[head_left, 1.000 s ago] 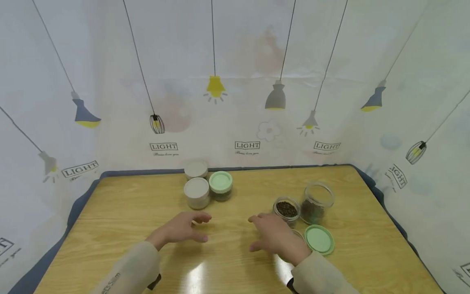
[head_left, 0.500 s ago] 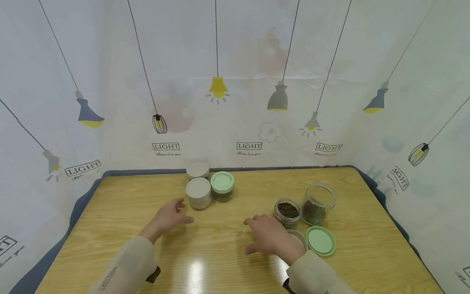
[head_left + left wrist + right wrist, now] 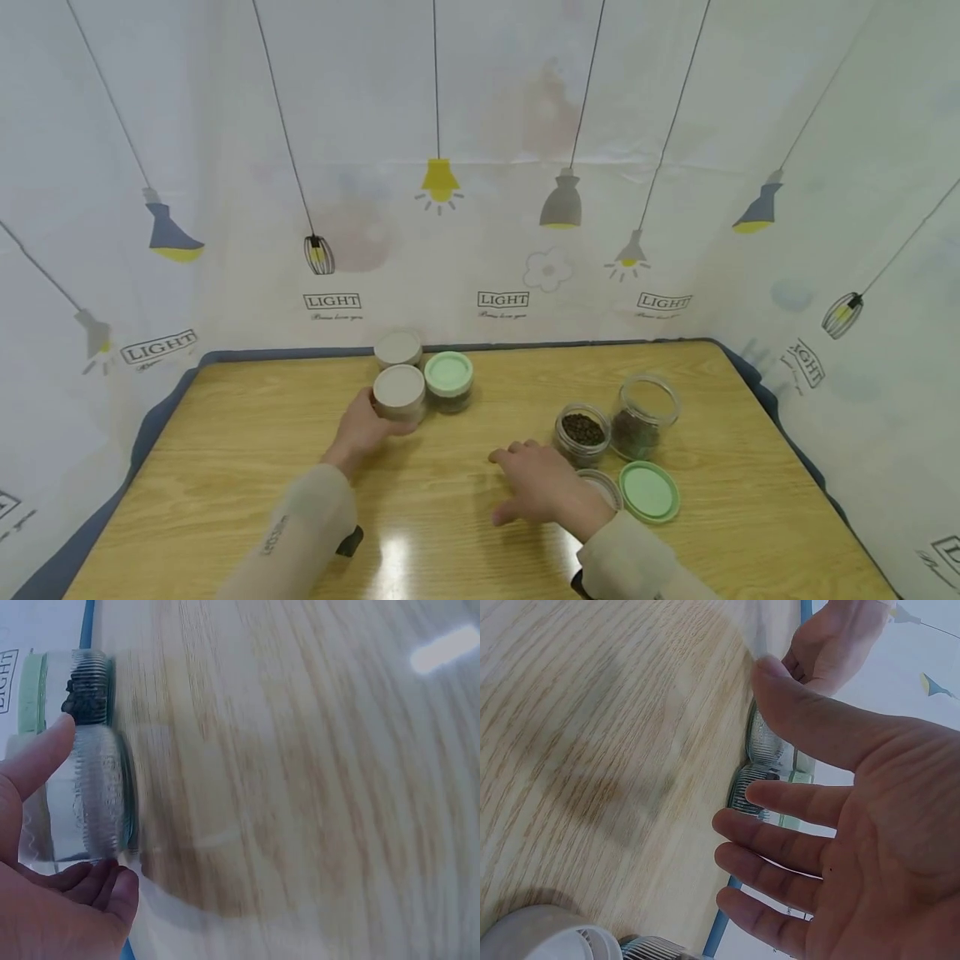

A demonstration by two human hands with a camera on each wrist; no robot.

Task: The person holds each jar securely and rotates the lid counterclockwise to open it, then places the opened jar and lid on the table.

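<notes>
Left hand (image 3: 365, 431) grips a pale-lidded jar (image 3: 399, 393); right hand (image 3: 543, 485), spread, hovers near an open jar (image 3: 579, 456) of dark grains (image 3: 583, 430).

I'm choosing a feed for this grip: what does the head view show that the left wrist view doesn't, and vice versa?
Only the head view: the right hand, the small open jar and tall open jar with dark contents, and the flat green lid.

Only the left wrist view: curled fingertips of the left hand beside the front white-lidded jar, plus its ribbing.

Both: the left hand at that jar, the green-lidded jar next to it, the table and LIGHT lettering behind.
</notes>
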